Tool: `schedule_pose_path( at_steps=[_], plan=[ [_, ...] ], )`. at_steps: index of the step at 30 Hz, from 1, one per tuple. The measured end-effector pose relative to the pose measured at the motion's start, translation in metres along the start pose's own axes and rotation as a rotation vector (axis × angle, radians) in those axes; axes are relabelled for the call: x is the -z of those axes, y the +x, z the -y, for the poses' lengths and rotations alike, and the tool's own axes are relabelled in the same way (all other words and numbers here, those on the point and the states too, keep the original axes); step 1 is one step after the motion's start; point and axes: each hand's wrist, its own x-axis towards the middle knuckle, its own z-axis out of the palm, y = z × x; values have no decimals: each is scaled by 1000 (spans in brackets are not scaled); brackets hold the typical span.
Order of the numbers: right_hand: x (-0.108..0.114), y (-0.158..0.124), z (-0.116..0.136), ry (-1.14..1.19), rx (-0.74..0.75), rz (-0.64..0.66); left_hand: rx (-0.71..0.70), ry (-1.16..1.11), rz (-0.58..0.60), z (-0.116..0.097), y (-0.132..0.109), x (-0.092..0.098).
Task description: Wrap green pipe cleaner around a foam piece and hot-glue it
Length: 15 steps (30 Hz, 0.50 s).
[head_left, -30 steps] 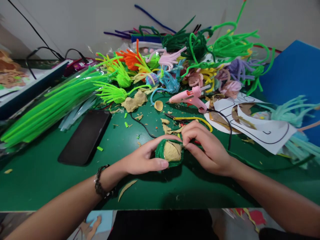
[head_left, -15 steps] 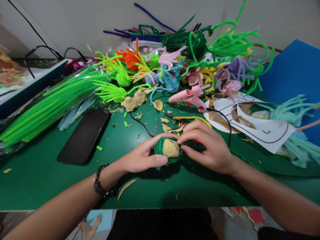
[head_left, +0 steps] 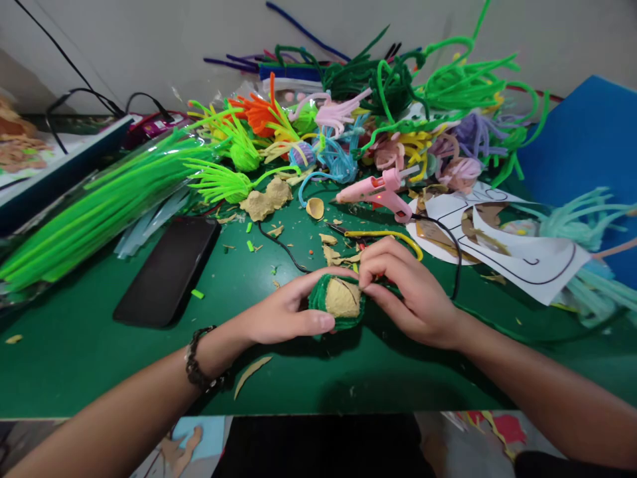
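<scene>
My left hand is closed around a small rounded tan piece, which looks like moulded paper pulp. Dark green pipe cleaner is wound round its sides, leaving the tan top bare with a dark slit near its upper right. My left thumb presses on the near left side. At the piece's right edge, my right hand pinches the pipe cleaner between thumb and fingers. A long green strand trails from behind the right wrist across the table. Just beyond my right hand lie yellow-handled pliers or scissors, partly hidden.
A pink glue gun lies beyond my hands, its black cord running right. A phone and bagged bright green pipe cleaners lie left. Pipe-cleaner shapes pile up at the back. Cut paper and pulp scraps litter the green table.
My right hand has shifted slightly left and its fingers curl tighter at the piece's edge. The wrapped piece has turned or tilted a little; my left hand keeps its hold.
</scene>
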Motion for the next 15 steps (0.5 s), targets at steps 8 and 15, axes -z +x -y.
schedule_pose_path(
  at_steps=[8,15],
  plan=[
    [5,2,5,304,-174,-74,9,115,-15,-1,1,3],
    [2,-1,0,553,-277,-150,28,73,-22,0,0,1]
  ],
)
